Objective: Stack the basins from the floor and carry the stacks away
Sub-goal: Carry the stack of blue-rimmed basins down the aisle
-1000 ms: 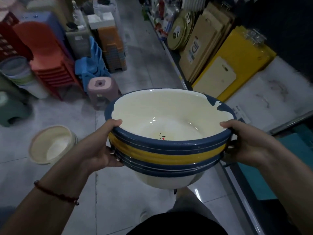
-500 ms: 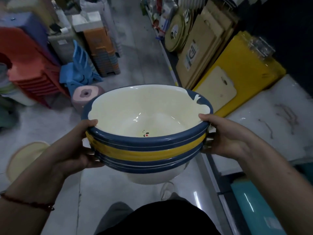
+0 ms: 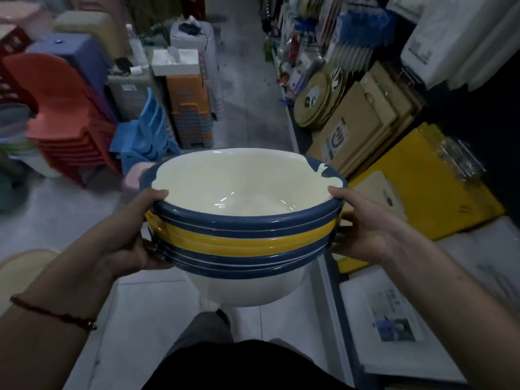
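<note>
Carry step: left hand [image 3: 132, 243] and right hand [image 3: 363, 226] grip stack of basins [image 3: 242, 237] by rims; next needs level walk down aisle floor [image 3: 247, 88]

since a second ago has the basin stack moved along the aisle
Yes. The basin stack has gone forward up the aisle: it now covers most of the pink stool, which earlier stood clear beyond its rim.

Head-mounted, wide-angle, looking forward and down from close above both grips, along a shop aisle floor [image 3: 247, 88] beyond them.
</note>
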Demonstrator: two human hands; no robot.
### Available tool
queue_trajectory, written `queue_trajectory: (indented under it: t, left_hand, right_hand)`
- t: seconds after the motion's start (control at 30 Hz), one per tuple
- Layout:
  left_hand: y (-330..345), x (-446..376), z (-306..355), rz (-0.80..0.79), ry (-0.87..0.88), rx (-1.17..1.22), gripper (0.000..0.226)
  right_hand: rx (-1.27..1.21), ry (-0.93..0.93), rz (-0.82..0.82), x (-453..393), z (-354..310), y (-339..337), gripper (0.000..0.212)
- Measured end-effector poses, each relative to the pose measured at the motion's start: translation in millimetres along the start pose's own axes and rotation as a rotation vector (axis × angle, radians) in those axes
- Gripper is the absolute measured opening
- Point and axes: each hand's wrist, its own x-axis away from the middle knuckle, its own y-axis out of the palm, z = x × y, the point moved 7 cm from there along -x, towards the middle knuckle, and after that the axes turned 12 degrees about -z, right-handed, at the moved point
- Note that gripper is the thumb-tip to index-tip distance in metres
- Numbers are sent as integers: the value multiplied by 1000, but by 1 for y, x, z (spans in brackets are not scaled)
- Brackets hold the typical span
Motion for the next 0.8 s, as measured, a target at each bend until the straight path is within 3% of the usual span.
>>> queue_trajectory:
  t: [0.1,0.3,0.5,0.8]
  left_hand:
    - [-8,-35,28,-9,2,33,73]
    - [-13,-98,106,-89,4,-28,54]
    - [-19,-137,181,-129,-25,-103,36]
    - [-6,-187,254,-180,15,-90,64]
  right_hand:
    - [-7,-19,24,-25,-26,21,36]
    - [-4,-40,119,-84,-76,63,52]
    - [-23,-51,174,-125,-114,104,50]
    - [-58,-123,227,-171,-164,129,34]
